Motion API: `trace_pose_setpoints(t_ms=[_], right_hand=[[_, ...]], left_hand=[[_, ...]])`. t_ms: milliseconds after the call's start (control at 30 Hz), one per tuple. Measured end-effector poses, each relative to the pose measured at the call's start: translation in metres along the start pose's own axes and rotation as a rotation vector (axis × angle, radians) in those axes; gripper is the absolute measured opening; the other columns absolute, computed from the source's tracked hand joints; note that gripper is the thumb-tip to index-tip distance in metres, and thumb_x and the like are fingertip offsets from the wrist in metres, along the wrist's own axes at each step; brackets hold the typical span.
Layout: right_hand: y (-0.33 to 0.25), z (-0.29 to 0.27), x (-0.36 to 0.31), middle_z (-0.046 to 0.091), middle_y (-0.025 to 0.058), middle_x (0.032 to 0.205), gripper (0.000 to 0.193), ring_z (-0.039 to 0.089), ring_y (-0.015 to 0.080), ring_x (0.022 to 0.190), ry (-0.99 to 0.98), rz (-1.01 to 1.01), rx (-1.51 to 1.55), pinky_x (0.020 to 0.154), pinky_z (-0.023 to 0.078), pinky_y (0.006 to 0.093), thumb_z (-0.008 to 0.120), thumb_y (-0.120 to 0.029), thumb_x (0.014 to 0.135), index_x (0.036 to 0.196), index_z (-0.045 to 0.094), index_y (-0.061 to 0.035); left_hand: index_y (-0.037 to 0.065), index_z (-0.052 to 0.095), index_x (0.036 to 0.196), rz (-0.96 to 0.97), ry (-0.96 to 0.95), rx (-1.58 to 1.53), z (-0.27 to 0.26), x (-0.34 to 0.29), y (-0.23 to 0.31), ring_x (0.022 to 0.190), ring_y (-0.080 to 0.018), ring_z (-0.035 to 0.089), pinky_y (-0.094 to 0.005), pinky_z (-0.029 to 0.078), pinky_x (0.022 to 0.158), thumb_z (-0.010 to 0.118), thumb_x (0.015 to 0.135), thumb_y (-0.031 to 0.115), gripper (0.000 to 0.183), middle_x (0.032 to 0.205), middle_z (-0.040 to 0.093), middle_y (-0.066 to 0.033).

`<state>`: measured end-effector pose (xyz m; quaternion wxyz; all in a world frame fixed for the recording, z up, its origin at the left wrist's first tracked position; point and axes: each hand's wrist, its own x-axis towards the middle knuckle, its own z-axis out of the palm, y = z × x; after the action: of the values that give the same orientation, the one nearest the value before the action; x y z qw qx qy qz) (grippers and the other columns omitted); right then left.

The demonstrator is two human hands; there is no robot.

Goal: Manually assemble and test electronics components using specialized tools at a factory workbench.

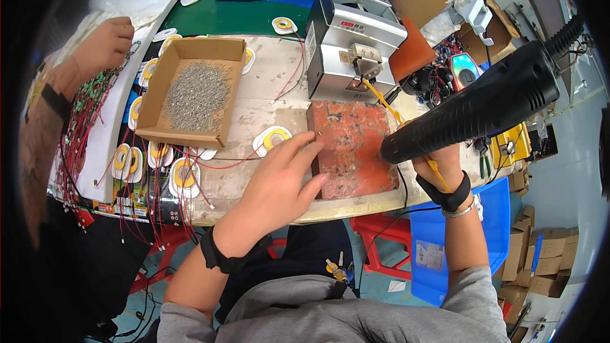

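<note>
The left hand (276, 181) is resting over the left side of a red block (356, 168), which is lying at the desk's near edge, right of its middle; its fingers are spreading slightly apart, clamping nothing visible. The right hand (440, 164) is half hiding behind a black tool (473, 105); whether its fingers are gripping anything, I cannot tell.

A yellow strip (383, 101) is running from the silver machine (356, 38) at the far edge toward the right wrist, so a pull there could be snagging or tearing it. The carton tray (181, 134) is sitting among ringed discs (184, 178) toward the left edge; if it is propping on some, a knock could be spilling its metal pieces (197, 95). Red leads (186, 213) are hanging over the near edge, where a forearm could be dragging discs off.

The machine is carrying a small red label (352, 24) with pale characters, and the blue bin (460, 235) below the near edge is showing a white printed sheet (430, 256), too small to read.
</note>
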<state>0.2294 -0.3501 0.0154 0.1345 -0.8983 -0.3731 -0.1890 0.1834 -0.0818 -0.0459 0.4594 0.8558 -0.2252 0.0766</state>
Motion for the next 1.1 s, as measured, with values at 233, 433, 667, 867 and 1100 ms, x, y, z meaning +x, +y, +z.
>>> trace_pose_setpoints(t_ms=[233, 433, 667, 867, 1100], right_hand=[[0.012, -0.001, -0.002, 0.059, 0.0073, 0.085, 0.028, 0.057, 0.0246, 0.077, -0.341, 0.260, 0.225, 0.071, 0.045, 0.0322, 0.062, -0.001, 0.064, 0.091, 0.062, -0.0075], [0.005, 0.011, 0.028, 0.056, 0.0071, 0.090, 0.027, 0.055, 0.0231, 0.080, -0.197, -0.138, -0.055, 0.069, 0.046, 0.0315, 0.062, -0.013, 0.066, 0.092, 0.059, -0.0076], [-0.012, 0.015, 0.038, 0.055, 0.0072, 0.086, 0.032, 0.055, 0.0225, 0.078, -0.192, -0.347, -0.358, 0.069, 0.046, 0.0321, 0.058, -0.013, 0.063, 0.094, 0.057, -0.0044], [-0.022, 0.014, 0.038, 0.054, 0.0081, 0.086, 0.030, 0.055, 0.0231, 0.078, -0.290, -0.161, -0.094, 0.068, 0.046, 0.0322, 0.057, -0.014, 0.064, 0.092, 0.056, -0.0032], [-0.029, 0.009, 0.049, 0.054, 0.0081, 0.085, 0.029, 0.055, 0.0231, 0.078, -0.210, -0.330, -0.437, 0.068, 0.046, 0.0322, 0.057, -0.015, 0.063, 0.089, 0.056, -0.0022]], left_hand=[[-0.003, 0.053, 0.106, 0.070, 0.006, 0.089, 0.001, -0.028, 0.002, 0.101, -0.0348, 0.050, -0.0389, 0.041, 0.087, 0.064, 0.071, 0.011, 0.040, 0.113, 0.049, -0.0193], [-0.003, 0.055, 0.101, 0.109, 0.052, 0.065, 0.005, -0.030, -0.003, 0.096, -0.0331, 0.053, -0.0380, 0.043, 0.082, 0.065, 0.069, 0.010, 0.035, 0.107, 0.053, -0.0171], [-0.002, 0.056, 0.095, 0.185, 0.055, 0.066, 0.005, -0.031, -0.004, 0.089, -0.0317, 0.055, -0.0377, 0.045, 0.076, 0.065, 0.067, 0.009, 0.032, 0.100, 0.055, -0.0157], [-0.002, 0.056, 0.092, 0.211, 0.051, 0.086, 0.008, -0.031, -0.004, 0.085, -0.0311, 0.055, -0.0382, 0.045, 0.073, 0.065, 0.066, 0.009, 0.029, 0.096, 0.055, -0.0147], [-0.001, 0.056, 0.092, 0.233, 0.050, 0.091, 0.008, -0.032, -0.005, 0.084, -0.0301, 0.055, -0.0375, 0.045, 0.073, 0.065, 0.067, 0.009, 0.028, 0.096, 0.056, -0.0132]])
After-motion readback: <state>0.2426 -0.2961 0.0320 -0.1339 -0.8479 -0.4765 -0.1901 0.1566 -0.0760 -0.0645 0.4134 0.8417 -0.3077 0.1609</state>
